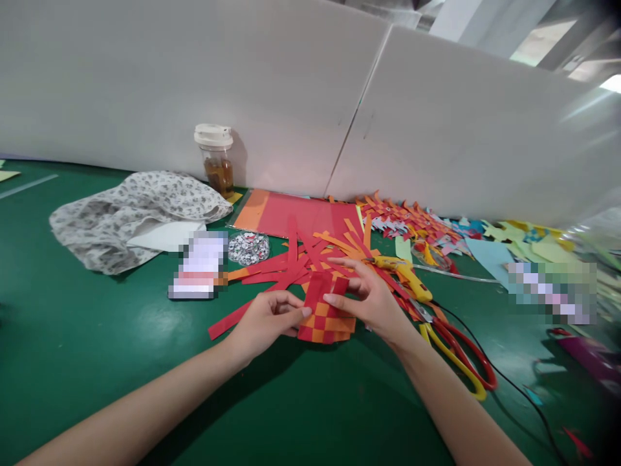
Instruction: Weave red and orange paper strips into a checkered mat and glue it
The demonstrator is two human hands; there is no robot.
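Between my hands is a small woven piece of red and orange paper strips, checkered at its lower part, with red strip ends pointing up. My left hand pinches its left edge between thumb and fingers. On the other side my right hand grips a red strip at the upper right, thumb in front and fingers behind. Loose red and orange paper strips lie heaped just beyond the hands. A yellow glue gun and red-and-yellow-handled scissors lie right of my right hand.
Red and orange sheets lie against the white partition. A lidded cup, a patterned cloth, a phone and a pile of printed round pieces are at left. Woven paper shapes and a black cord are at right.
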